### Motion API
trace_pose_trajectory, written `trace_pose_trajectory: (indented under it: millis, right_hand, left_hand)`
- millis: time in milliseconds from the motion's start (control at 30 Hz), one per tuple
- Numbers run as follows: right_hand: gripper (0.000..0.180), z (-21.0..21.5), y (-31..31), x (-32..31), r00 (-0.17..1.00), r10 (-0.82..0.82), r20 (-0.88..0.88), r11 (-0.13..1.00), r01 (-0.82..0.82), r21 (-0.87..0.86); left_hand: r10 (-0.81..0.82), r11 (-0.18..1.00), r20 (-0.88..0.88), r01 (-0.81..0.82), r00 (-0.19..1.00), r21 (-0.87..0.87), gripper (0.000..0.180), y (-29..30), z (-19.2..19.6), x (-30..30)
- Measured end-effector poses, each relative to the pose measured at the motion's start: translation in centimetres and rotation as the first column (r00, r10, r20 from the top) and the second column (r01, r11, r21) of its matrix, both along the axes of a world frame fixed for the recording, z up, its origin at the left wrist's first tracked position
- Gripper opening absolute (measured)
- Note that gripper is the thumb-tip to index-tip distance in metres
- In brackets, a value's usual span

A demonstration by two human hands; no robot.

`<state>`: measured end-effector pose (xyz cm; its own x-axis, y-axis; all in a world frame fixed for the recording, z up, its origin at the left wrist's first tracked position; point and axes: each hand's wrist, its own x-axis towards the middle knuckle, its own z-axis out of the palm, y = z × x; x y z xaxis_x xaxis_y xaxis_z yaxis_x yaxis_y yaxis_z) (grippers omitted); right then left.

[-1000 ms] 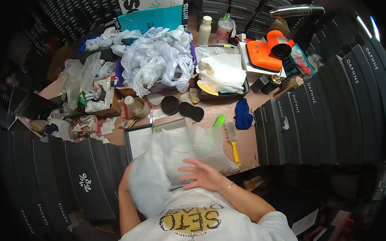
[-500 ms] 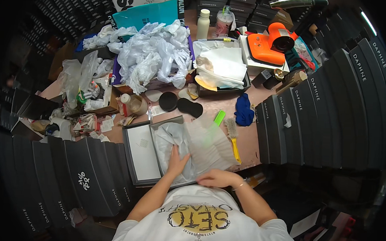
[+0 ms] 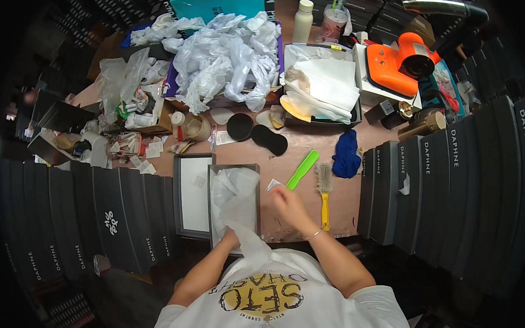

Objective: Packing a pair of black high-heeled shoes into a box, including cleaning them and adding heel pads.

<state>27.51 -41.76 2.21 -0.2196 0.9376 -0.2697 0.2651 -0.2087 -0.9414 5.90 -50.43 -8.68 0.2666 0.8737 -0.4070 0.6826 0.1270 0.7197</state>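
Note:
An open dark grey shoebox (image 3: 256, 208) stands at the table's near edge, with white tissue paper (image 3: 238, 189) inside that trails over its near side. My left hand (image 3: 229, 239) is down at the box's near end against the tissue, its fingers mostly hidden. Right of the box, my right hand (image 3: 291, 209) is raised over the table, fingers closed on a small white packet (image 3: 272, 185) at their tips. The box's lid (image 3: 193, 199) lies to the left, its pale inside facing up.
A green comb-like tool (image 3: 303, 169), a yellow-handled brush (image 3: 324, 196) and a blue cloth (image 3: 346, 156) lie to the right. Black pads (image 3: 269, 139) lie beyond. A bin of crumpled tissue (image 3: 223, 62) and an orange machine (image 3: 393, 64) stand at the back. Stacked shoeboxes (image 3: 384, 193) flank both sides.
The tissue sheet spread right of the box has been folded into it, uncovering the green tool. My right hand has moved up over the table; my left hand has drawn back toward me.

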Motion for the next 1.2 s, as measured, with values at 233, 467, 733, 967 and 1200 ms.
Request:
trace_pose_trajectory:
  millis: [233, 467, 733, 967, 1200]
  right_hand:
    - [0.018, -10.2, 3.5, -0.5, 0.495, 0.033, 0.868, 0.895, -0.4, 0.194]
    - [0.014, 1.0, 6.7, -1.0, 0.943, -0.237, 0.232, 0.971, 0.224, 0.08]
    - [0.026, 3.8, 5.8, -11.5, 0.768, 0.525, 0.367, 0.799, -0.593, 0.096]
    - [0.041, 3.2, 4.7, -9.8, 0.831, 0.451, 0.325, 0.867, -0.494, 0.06]
    - [0.027, 3.7, 13.9, -8.9, 0.946, 0.21, 0.247, 0.953, -0.254, 0.166]
  left_hand:
    - [0.001, 1.0, 0.079, -0.002, 0.997, 0.02, 0.061, 2.7, 0.5, -2.0]
    - [0.336, 0.805, 0.239, -0.41, 0.911, 0.429, 0.025, 10.6, 10.6, -7.2]
    - [0.02, 0.864, -0.377, 0.174, 0.926, 0.472, 0.023, 27.6, 3.0, -4.5]
    - [0.027, 0.887, -0.517, 0.218, 0.856, 0.407, 0.025, 29.8, -1.9, -5.4]
    - [-0.1, 0.952, -0.425, 0.211, 0.9, 0.222, 0.019, 29.8, 2.5, -4.9]
